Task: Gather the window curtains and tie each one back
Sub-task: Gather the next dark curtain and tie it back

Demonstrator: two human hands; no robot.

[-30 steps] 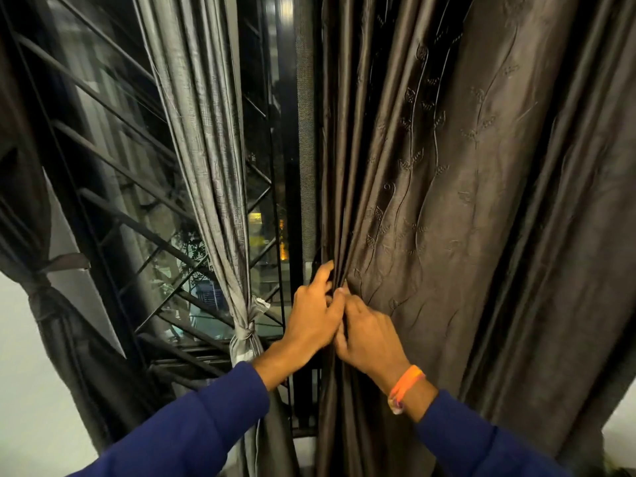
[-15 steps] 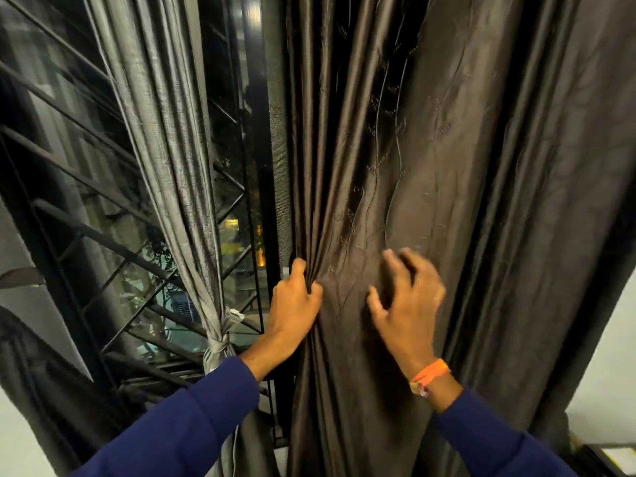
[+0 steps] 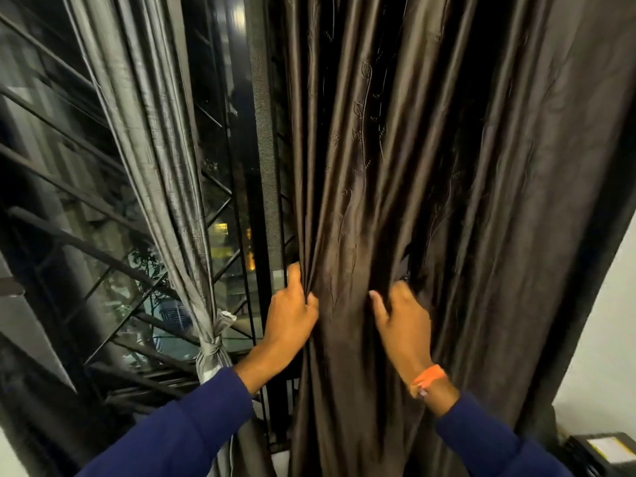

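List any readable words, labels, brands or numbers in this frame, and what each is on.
No text can be read.
White and yellow label on the dark box, bottom right: too small and blurred to read.
Orange wristband: no lettering visible.
Brown curtain: embroidered pattern only.

brown curtain (image 3: 447, 201): dark, glossy, embroidered, hung loose in vertical folds, untied, left edge bunched | grey curtain (image 3: 155, 149): gathered, knotted low by its tie (image 3: 214, 342), hung left of the brown one

Right hand (image 3: 402, 315) now buried in curtain (image 3: 481, 201) folds
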